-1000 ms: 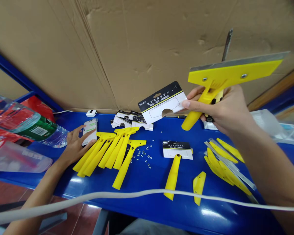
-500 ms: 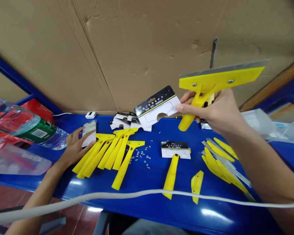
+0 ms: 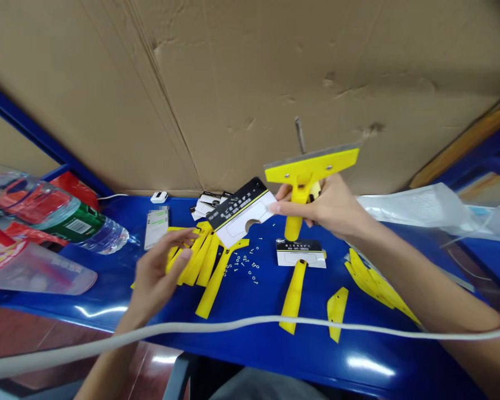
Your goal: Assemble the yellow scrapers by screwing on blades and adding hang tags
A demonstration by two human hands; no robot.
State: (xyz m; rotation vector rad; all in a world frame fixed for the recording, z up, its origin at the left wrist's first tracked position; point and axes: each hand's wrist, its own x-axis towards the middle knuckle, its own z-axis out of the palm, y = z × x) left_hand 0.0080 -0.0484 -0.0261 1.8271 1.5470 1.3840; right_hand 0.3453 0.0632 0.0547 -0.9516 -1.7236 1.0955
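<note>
My right hand (image 3: 335, 208) is closed around a yellow scraper (image 3: 310, 168) with a wide metal blade fixed by two screws. Its fingers also pinch a black-and-white packaging card (image 3: 244, 214). Behind the blade a thin metal shaft (image 3: 300, 133) sticks up, apparently a screwdriver in the same hand. My left hand (image 3: 156, 275) hangs over the yellow scraper handles (image 3: 208, 258), fingers apart and holding nothing. Near the middle lies another yellow handle (image 3: 292, 300), its top against a card (image 3: 302, 253). Small screws and nuts (image 3: 250, 264) are scattered beside the handles.
A flat pale phone-like object (image 3: 156, 228) lies at the back left, near a plastic bottle (image 3: 81, 222) and clear cup (image 3: 41, 269). Yellow blade covers (image 3: 373, 283) lie right. A white cable (image 3: 241, 322) crosses in front; a cardboard wall (image 3: 250, 100) stands behind.
My left hand has left the flat phone-like object and moved right, over the handles. My right hand has brought the scraper and card left and lower.
</note>
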